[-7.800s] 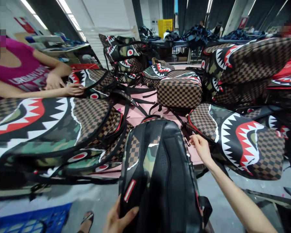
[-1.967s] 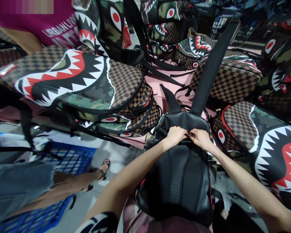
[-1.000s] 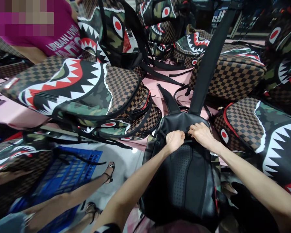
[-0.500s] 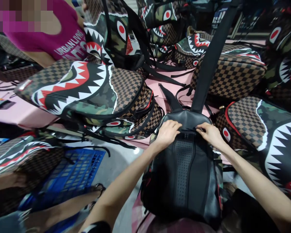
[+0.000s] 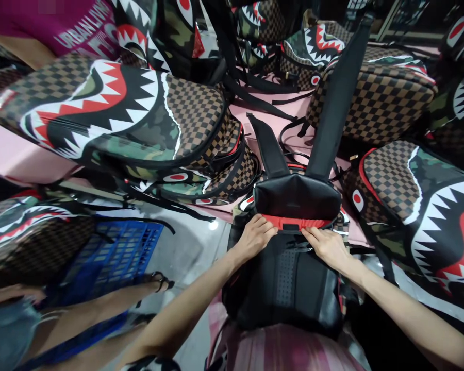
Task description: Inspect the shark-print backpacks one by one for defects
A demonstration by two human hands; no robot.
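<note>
A black backpack (image 5: 294, 278) lies back side up in front of me, its two shoulder straps (image 5: 334, 108) stretched away over the table. Across its upper back a pocket gapes, showing red lining (image 5: 280, 221) and a small black tab. My left hand (image 5: 257, 234) pinches the left part of the pocket's edge. At the right part of that same edge, my right hand (image 5: 325, 245) is closed with its fingertips gripping. Above the opening, the black top panel (image 5: 297, 196) bulges upward.
Checkered shark-mouth backpacks lie stacked at left (image 5: 139, 113) and at right (image 5: 444, 206) on the pink table (image 5: 251, 116). A blue crate (image 5: 139, 247) stands on the floor at lower left, beside a seated person's legs. Another person in a purple shirt (image 5: 73, 26) is across the table.
Both hands have pulled the pocket's edge down toward me, and the pocket now shows its red lining. My view has tilted downward a little.
</note>
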